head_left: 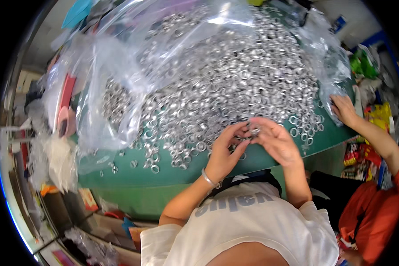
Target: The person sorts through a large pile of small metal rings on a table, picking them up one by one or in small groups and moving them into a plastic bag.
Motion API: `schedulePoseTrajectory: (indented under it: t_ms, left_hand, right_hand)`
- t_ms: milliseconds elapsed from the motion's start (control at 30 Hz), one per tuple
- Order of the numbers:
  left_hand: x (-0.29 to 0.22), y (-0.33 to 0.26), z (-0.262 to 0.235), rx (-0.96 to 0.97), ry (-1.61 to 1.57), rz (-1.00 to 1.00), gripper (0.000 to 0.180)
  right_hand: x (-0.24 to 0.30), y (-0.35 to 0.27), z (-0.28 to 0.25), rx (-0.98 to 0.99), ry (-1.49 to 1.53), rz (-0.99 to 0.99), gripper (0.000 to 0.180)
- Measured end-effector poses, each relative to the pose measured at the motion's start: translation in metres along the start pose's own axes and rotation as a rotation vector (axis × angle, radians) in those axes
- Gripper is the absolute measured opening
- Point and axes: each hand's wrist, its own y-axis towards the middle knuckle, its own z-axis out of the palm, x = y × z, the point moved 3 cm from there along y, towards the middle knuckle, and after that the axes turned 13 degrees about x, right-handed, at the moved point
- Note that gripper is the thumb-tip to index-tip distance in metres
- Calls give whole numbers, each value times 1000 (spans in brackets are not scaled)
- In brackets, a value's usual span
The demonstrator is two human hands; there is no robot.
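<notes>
A wide heap of small silver metal rings (252,75) covers the green table (115,177). My two hands meet over its near edge. My right hand (277,142) pinches a metal ring (254,131) between thumb and fingertips. Close beside it, my left hand (226,148) has its fingers curled around what look like more rings, partly hidden by the fingers. A silver bangle (207,178) circles my left wrist. Loose rings (155,168) lie scattered on the table to the left of my hands.
Clear plastic sheeting (115,66) drapes over the heap's left and far side. At the right, another person's hand (344,109) touches a clear plastic bag (330,66). A pink-handled tool (66,119) lies at the left edge. Colourful packets (363,155) are piled beyond the table's right side.
</notes>
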Motion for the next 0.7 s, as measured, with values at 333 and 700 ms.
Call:
schedulePoseTrajectory:
  t_ms: [333,700]
  left_hand:
    - [-1,11,10,-99,190,128,20]
    - [-4,14,18,-22,276,129,23]
  right_hand:
    - [-11,-13,-6,-146,-289,-6,23]
    - [-10,-15,-10,-114,-230,-3,21]
